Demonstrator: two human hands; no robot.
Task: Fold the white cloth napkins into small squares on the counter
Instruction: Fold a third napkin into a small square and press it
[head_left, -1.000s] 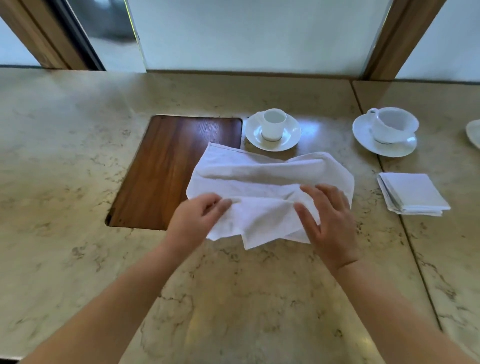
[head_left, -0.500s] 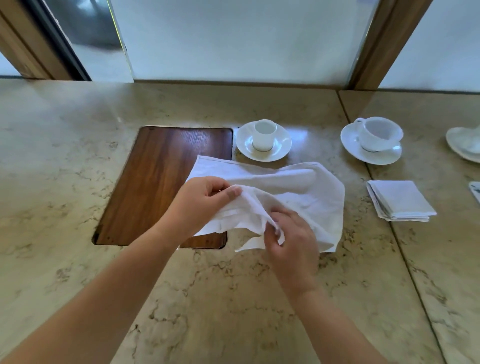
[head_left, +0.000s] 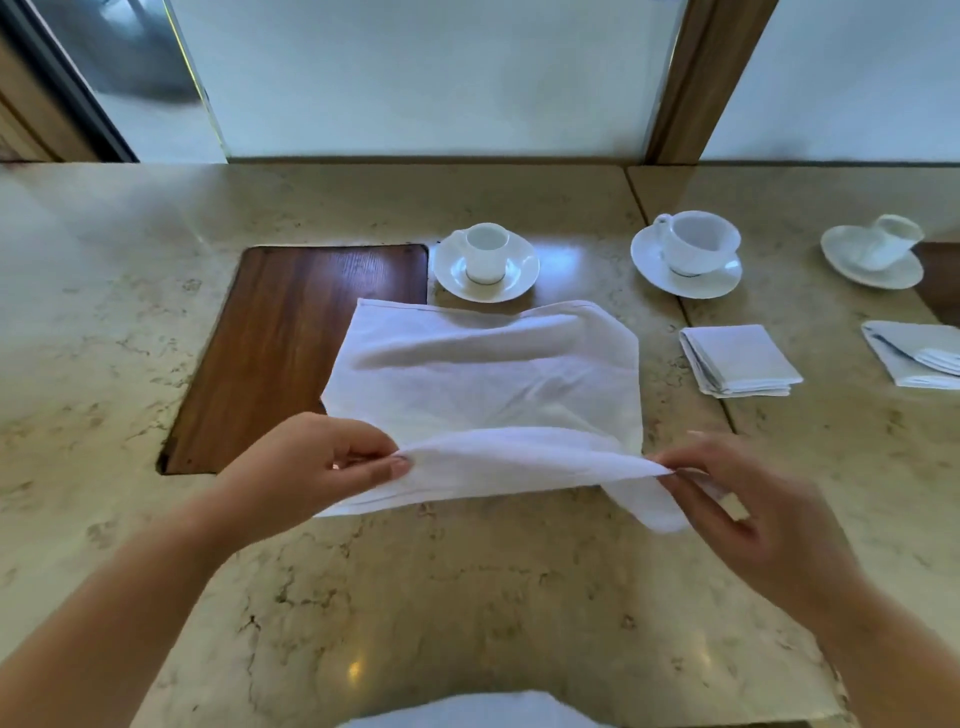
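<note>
A white cloth napkin (head_left: 483, 374) lies spread and creased on the marble counter (head_left: 467, 597), its left part over a wooden inlay. My left hand (head_left: 317, 470) pinches the napkin's near edge at the left. My right hand (head_left: 737, 499) pinches the same edge at the right, a loose corner hanging below it. The near edge is lifted and stretched between both hands. A folded napkin square (head_left: 737, 360) lies to the right. Another folded napkin (head_left: 919, 353) sits at the right border.
A dark wooden inlay (head_left: 291, 343) is set in the counter at the left. Three white cups on saucers stand behind: a small cup (head_left: 487, 254), a wide cup (head_left: 693, 244) and a blurred cup (head_left: 883, 247). White cloth (head_left: 467, 712) shows at the bottom edge.
Both hands moved apart along the napkin's near edge, pulling it straight and raised. Before, they were close together bunching the cloth. The view shifted left, revealing a third cup and another folded napkin.
</note>
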